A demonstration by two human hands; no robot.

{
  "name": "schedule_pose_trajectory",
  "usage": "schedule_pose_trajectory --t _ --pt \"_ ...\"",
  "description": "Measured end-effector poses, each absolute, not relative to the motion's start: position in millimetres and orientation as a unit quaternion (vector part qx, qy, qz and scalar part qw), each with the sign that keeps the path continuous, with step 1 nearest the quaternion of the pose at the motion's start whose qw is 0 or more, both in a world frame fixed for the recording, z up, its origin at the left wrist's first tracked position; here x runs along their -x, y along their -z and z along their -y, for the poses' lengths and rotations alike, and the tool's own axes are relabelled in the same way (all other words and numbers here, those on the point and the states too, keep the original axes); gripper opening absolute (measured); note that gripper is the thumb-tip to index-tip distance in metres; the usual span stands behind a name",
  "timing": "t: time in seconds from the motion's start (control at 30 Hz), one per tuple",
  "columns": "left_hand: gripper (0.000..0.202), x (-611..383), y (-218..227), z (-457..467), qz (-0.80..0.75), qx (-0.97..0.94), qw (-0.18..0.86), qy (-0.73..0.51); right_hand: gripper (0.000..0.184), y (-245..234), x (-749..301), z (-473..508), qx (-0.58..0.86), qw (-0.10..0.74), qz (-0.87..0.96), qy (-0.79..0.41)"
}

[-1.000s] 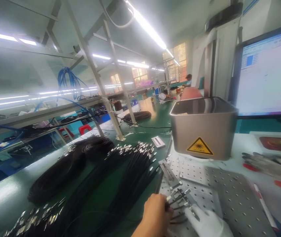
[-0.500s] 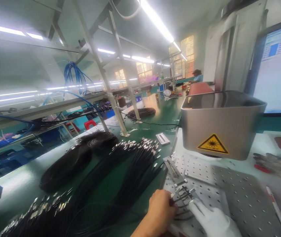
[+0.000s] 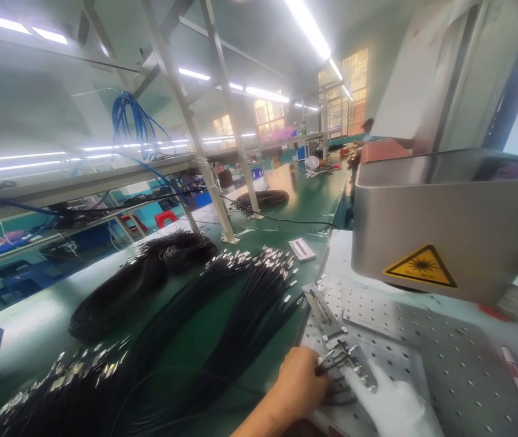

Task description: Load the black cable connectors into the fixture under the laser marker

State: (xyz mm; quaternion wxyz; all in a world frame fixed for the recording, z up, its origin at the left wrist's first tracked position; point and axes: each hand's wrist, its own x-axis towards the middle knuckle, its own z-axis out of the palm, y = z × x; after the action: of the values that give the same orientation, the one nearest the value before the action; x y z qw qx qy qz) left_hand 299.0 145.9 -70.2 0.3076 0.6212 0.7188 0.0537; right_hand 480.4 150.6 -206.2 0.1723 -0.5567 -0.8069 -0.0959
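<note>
Bare left hand [image 3: 298, 385] low in the frame, fingers curled tight round a small bunch of thin black cables [image 3: 328, 365]. The metal-tipped cable ends stick out past the fingertips toward the right.

Right hand [image 3: 393, 406], in a white glove, lies flat just right of the left one. Its fingers are stretched out and spread, pressing down on a small metal fixture [image 3: 354, 364]; they grip nothing. The cable ends lie in that fixture, directly between the two sets of fingers.

Both hands work on a perforated metal plate [image 3: 441, 358], which runs on to the right of the gloved fingers. Just beyond the fingertips, a narrow metal clamp bar [image 3: 320, 306] lies on the same plate.

Left of the bare fingers, a long bundle of black cables [image 3: 241, 321] lies across the green bench [image 3: 26, 340], its silvery connectors fanned at the far end. More connector ends [image 3: 77, 373] sit further left, nearer the camera. A coiled black cable pile [image 3: 136, 285] lies beyond that.

Above and beyond the gloved fingers hangs a grey metal housing [image 3: 441, 224] with a yellow laser warning label [image 3: 420, 267].

Well past the fingers, another coil [image 3: 261, 198] rests on the bench, and blue cables [image 3: 129, 121] hang from the overhead frame. A person sits at the far end, blurred.
</note>
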Motion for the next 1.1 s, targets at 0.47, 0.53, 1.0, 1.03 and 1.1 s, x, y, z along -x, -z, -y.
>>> schedule_pose_trajectory --t 0.47,0.53,1.0,1.03,1.1 --pt "0.010 -317 75 -148 -0.738 -0.604 0.298 -0.048 0.046 195 -465 -146 0.611 0.170 0.762 0.130" --pt "0.007 -318 74 -146 -0.738 -0.602 0.299 -0.061 0.058 189 -467 -145 0.577 0.168 0.787 0.142" --pt "0.028 -285 80 -144 -0.678 -0.544 0.419 -0.264 0.035 189 -463 -151 0.633 0.185 0.747 0.086" --pt "0.026 -284 81 -144 -0.670 -0.537 0.437 -0.267 0.036 188 -460 -152 0.656 0.186 0.729 0.063" --pt "0.025 -284 82 -145 -0.665 -0.536 0.444 -0.273 0.042 183 -455 -154 0.704 0.169 0.689 -0.013"
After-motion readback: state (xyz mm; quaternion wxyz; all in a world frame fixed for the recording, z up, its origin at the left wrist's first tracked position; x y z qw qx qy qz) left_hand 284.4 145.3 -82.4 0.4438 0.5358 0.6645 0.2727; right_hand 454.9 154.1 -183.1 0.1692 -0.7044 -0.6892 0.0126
